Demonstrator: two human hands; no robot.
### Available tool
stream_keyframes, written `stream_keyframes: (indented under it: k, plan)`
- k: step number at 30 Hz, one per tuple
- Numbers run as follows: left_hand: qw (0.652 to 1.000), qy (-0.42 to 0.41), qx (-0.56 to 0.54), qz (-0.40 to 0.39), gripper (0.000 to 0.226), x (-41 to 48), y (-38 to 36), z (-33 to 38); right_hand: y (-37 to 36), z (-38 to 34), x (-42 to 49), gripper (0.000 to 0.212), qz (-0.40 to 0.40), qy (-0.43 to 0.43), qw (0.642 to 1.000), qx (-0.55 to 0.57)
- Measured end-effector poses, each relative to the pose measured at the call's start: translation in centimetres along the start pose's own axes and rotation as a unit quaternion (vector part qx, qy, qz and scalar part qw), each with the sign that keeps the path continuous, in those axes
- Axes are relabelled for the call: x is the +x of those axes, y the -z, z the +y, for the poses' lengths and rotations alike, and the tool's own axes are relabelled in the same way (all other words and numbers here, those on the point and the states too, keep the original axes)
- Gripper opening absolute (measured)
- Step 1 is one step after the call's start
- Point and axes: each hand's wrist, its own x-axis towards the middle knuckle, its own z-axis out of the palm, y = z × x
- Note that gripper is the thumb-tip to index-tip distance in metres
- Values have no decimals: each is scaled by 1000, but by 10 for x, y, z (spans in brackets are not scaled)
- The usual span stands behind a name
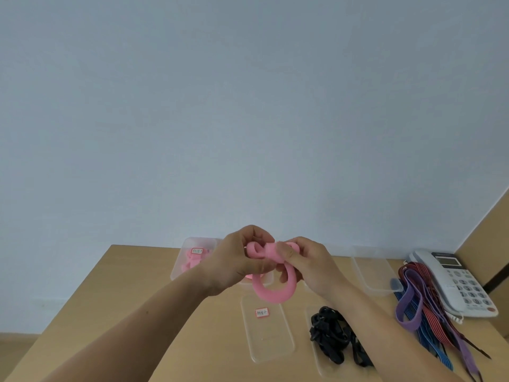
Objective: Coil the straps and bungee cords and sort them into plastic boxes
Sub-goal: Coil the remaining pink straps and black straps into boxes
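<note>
A pink strap [265, 295] hangs in a loop above the wooden table [115, 293], its upper end folded between both hands. My left hand [239, 260] grips the folded part from the left. My right hand [308, 264] pinches it from the right with thumb and fingers. Behind my left hand stands a clear plastic box [179, 264] holding coiled pink straps [191, 260]. A clear lid or box with a small label [267, 329] lies in front. Black straps [330, 333] sit in another clear box at the right.
A loose bundle of purple, red and blue bungee cords [424, 312] lies at the right, beside a white desk telephone [457, 282]. An empty clear box [374, 274] stands at the back right. A pale wall fills the upper view.
</note>
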Motion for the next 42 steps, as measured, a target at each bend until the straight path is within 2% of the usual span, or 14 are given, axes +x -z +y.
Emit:
stream_keyframes:
  k: [3, 6, 10, 15, 19, 24, 28, 32, 35, 38, 40, 41, 42]
  plan:
    - [999, 1, 41, -13, 37, -1, -2, -3, 3, 4, 2, 29, 16, -1, 999, -37]
    - [998, 45, 52, -10, 45, 0, -3, -2, 5, 9, 3, 17, 24, 14, 998, -54]
    - [994, 97, 54, -25, 41, 0, -4, 1, 3, 9, 3, 23, 34, 37, 998, -30]
    - [986, 149, -62, -47, 44, -3, -3, 10, 1, 11, -1, 32, 18, 65, 997, -41]
    - [982, 168, -78, -23, 27, -3, -4, 9, 1, 15, -3, 40, -3, 74, 995, -69]
    - [989, 122, -82, -7, 21, -2, -6, 4, 2, 13, -6, 27, -5, 53, 997, -58]
    - [994, 72, -77, 10, 15, -2, -7, 1, 3, 10, -2, 25, 6, 27, 1000, 11]
    - [999, 35, -30, 10, 17, -3, -8, -1, 1, 11, 0, 40, -10, -7, 999, 53]
    - [1000, 22, -20, 3, 25, -5, -9, -4, 3, 16, 1, 31, 0, 17, 999, 43]
    - [999, 9, -18, 32, 28, -5, -10, -6, 3, 18, 3, 25, 18, 48, 998, 35]
    - [999, 6, -29, 34, 21, -6, -12, -5, 4, 18, 5, 24, 29, 57, 997, 43]
    - [999, 8, -32, 29, 23, -7, -12, -3, 5, 17, 5, 24, 34, 60, 997, 45]
    - [999, 16, -31, 26, 36, -6, -12, -2, 6, 16, 5, 25, 36, 62, 996, 44]
